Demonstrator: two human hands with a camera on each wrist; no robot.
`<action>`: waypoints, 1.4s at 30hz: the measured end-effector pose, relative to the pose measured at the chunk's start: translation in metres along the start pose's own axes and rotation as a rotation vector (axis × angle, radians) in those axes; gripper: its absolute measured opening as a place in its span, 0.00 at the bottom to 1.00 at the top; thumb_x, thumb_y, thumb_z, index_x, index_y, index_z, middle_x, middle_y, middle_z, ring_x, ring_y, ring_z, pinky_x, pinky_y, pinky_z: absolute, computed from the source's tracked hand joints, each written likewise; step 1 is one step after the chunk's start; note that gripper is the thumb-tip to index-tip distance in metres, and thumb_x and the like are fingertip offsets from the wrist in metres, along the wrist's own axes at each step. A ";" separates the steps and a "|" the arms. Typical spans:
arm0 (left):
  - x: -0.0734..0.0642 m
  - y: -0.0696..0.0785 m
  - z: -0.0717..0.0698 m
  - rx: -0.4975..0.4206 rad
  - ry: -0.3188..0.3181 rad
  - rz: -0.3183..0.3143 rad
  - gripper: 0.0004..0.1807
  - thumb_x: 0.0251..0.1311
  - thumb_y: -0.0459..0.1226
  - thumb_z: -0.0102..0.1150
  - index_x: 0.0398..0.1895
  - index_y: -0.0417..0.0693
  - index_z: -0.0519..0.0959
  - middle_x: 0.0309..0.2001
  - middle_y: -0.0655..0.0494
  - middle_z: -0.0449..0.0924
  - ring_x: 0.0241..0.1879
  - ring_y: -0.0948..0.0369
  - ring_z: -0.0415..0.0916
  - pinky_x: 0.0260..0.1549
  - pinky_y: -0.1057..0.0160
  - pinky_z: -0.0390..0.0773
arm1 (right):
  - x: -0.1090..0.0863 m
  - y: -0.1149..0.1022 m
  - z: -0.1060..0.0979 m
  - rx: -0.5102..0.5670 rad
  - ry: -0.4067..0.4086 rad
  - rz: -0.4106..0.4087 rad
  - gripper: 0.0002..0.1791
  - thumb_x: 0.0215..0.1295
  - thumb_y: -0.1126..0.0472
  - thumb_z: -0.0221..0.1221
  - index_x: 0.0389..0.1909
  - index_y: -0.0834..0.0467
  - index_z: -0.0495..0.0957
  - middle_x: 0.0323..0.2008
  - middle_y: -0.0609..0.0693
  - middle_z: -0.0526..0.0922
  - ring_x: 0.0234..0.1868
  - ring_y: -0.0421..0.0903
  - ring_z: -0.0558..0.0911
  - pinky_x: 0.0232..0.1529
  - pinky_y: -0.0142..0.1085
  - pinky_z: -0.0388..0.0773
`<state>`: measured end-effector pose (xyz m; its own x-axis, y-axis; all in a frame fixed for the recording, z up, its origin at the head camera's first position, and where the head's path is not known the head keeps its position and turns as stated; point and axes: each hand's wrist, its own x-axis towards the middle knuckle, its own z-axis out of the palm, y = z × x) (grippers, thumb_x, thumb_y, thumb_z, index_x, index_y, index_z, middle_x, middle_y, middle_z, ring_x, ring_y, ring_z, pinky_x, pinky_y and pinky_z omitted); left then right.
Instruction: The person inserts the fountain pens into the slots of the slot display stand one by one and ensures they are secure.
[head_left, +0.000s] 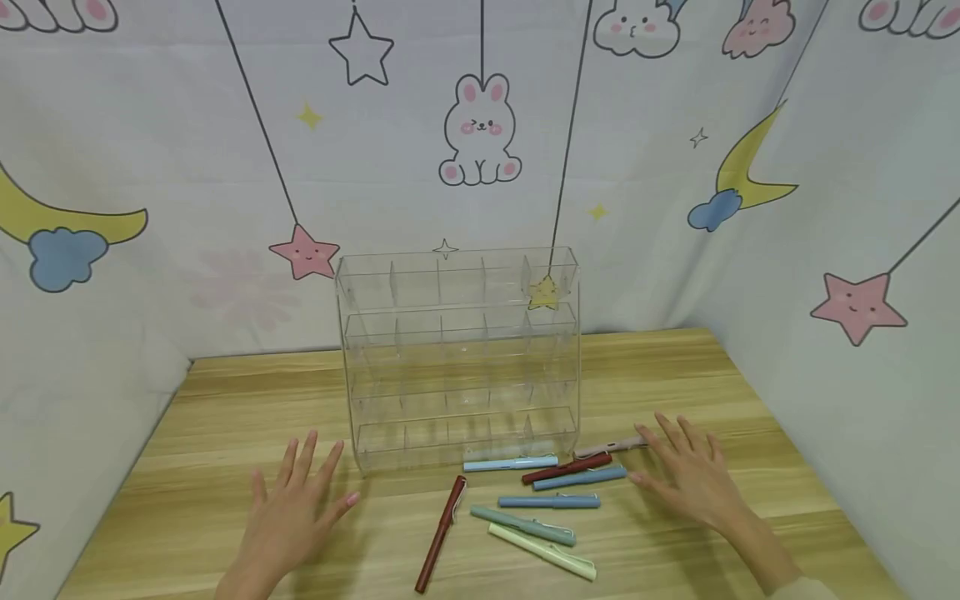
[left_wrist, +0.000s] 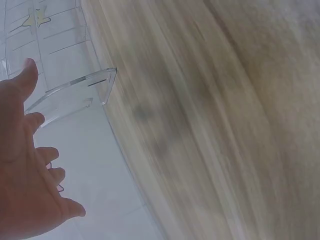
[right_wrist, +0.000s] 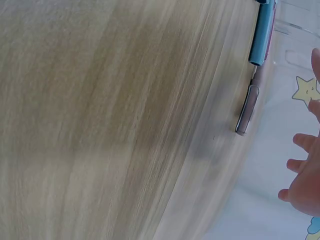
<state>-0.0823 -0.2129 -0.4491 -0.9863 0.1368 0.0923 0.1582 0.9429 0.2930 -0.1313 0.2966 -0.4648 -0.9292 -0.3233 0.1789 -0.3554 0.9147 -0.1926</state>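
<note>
A clear acrylic rack [head_left: 461, 400] with rows of compartments stands upright on the table. Its left side is nearest to my left hand [head_left: 288, 508], whose fingers are spread and hold nothing. My right hand [head_left: 690, 475] has its fingers spread too, beside a mauve pen [head_left: 611, 447] and a blue pen [head_left: 580, 478]. In front of the rack lie a light blue pen [head_left: 510, 464], a dark red pen [head_left: 567, 468], another blue pen [head_left: 549, 502], a green pen [head_left: 523, 526], a pale yellow-green pen [head_left: 542, 552] and a second dark red pen [head_left: 440, 535], set at a slant.
The wooden table [head_left: 247, 408] is enclosed by a white curtain [head_left: 405, 167] printed with stars, moons and a rabbit. It hangs behind the rack and along both sides of the table.
</note>
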 end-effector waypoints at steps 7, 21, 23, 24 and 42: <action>0.010 -0.001 0.004 -0.066 0.054 0.040 0.39 0.59 0.52 0.55 0.68 0.44 0.57 0.68 0.34 0.44 0.66 0.39 0.40 0.50 0.24 0.47 | -0.001 0.005 0.000 0.068 0.013 -0.018 0.38 0.55 0.42 0.60 0.63 0.57 0.64 0.62 0.65 0.62 0.59 0.67 0.59 0.52 0.69 0.52; 0.035 -0.001 0.013 -0.404 0.294 0.085 0.29 0.52 0.27 0.62 0.58 0.31 0.66 0.54 0.30 0.68 0.52 0.35 0.65 0.48 0.39 0.70 | -0.006 0.014 0.003 0.256 0.062 -0.036 0.30 0.53 0.59 0.64 0.56 0.65 0.68 0.53 0.67 0.71 0.52 0.69 0.65 0.46 0.70 0.54; 0.038 0.000 0.012 -0.463 0.317 0.077 0.27 0.52 0.26 0.61 0.57 0.30 0.67 0.52 0.30 0.70 0.50 0.36 0.67 0.46 0.43 0.73 | -0.006 0.014 0.002 0.290 0.067 -0.043 0.29 0.52 0.61 0.65 0.55 0.65 0.69 0.51 0.67 0.72 0.51 0.68 0.66 0.45 0.71 0.56; 0.040 0.000 0.011 -0.505 0.321 0.071 0.26 0.53 0.26 0.60 0.57 0.30 0.68 0.52 0.31 0.70 0.50 0.37 0.68 0.45 0.46 0.74 | -0.005 0.014 0.001 0.312 0.068 -0.046 0.28 0.52 0.62 0.65 0.54 0.66 0.69 0.50 0.66 0.72 0.51 0.68 0.67 0.45 0.70 0.59; 0.056 0.006 0.013 -0.718 0.348 -0.113 0.22 0.53 0.24 0.59 0.54 0.32 0.72 0.43 0.38 0.78 0.43 0.48 0.77 0.35 0.73 0.79 | 0.012 0.041 0.001 0.515 -0.059 0.107 0.22 0.57 0.67 0.61 0.53 0.68 0.70 0.46 0.65 0.72 0.38 0.53 0.72 0.30 0.35 0.74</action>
<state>-0.1367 -0.1953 -0.4543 -0.9456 -0.1621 0.2821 0.1665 0.5037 0.8477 -0.1575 0.3304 -0.4711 -0.9618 -0.2617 0.0801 -0.2481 0.7102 -0.6588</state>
